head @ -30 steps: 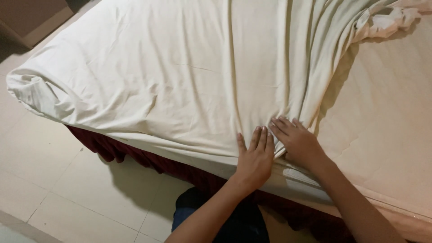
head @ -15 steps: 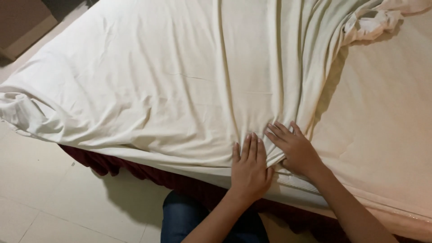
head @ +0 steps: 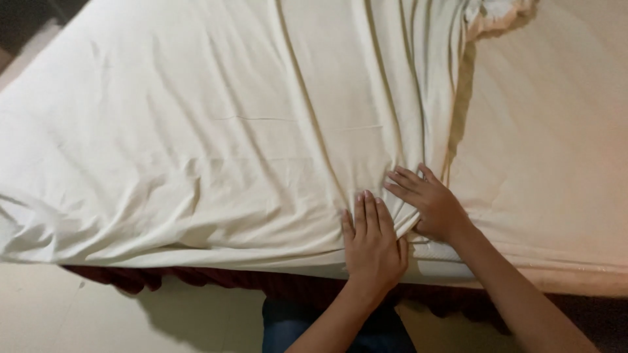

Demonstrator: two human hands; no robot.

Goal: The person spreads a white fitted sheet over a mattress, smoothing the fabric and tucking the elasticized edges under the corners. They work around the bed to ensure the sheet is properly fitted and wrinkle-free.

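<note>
A cream bedsheet point(head: 216, 150) is being smoothed flat over a mattress point(head: 556, 150), and the work appears to be at the stage where the loose cloth is pressed down along the near edge of the bed. The sheet is spread across the left and middle of the mattress, with long folds running from the far edge towards the hands and its bunched border lying near the far right corner; the right part of the mattress is left uncovered. The left hand point(head: 373, 245) is laid flat on the sheet at the near edge, fingers point(head: 366, 212) extended and held close together, nothing being grasped. The right hand point(head: 435, 206) is set just beside it, touching it or nearly so, palm down, its fingers point(head: 402, 183) slightly spread and pressed into the gathered folds; no cloth is seen pinched. A dark red bed skirt point(head: 196, 278) is visible below the sheet's overhang, above a pale tiled floor point(head: 98, 320). The creases would probably need to be swept outward with firm, even pressure.
</note>
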